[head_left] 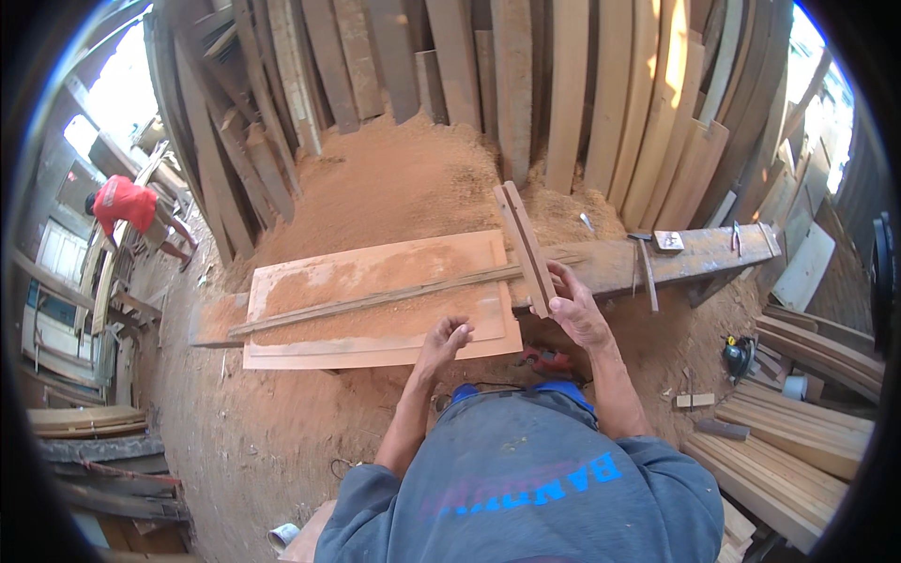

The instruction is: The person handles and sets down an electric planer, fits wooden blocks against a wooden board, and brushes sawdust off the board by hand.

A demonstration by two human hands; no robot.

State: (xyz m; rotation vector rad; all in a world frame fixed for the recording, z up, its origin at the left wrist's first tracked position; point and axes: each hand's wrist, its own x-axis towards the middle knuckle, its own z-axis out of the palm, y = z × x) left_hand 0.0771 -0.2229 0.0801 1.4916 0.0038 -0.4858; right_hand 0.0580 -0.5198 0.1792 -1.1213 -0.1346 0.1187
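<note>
Bright side glare — fisheye bending

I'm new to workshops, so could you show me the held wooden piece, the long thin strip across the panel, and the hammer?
Held wooden piece (532,249): head view, middle of its length.
Long thin strip (375,299): head view, middle of its length.
Hammer (648,269): head view, on its handle.

Long weathered wooden workbench (699,269): rectangular pale-orange wooden panel (510,324); right of panel, dark-headed, wooden-handled hammer (648,267), small pale rectangular block (668,241), slim dark pliers (736,240).
</note>
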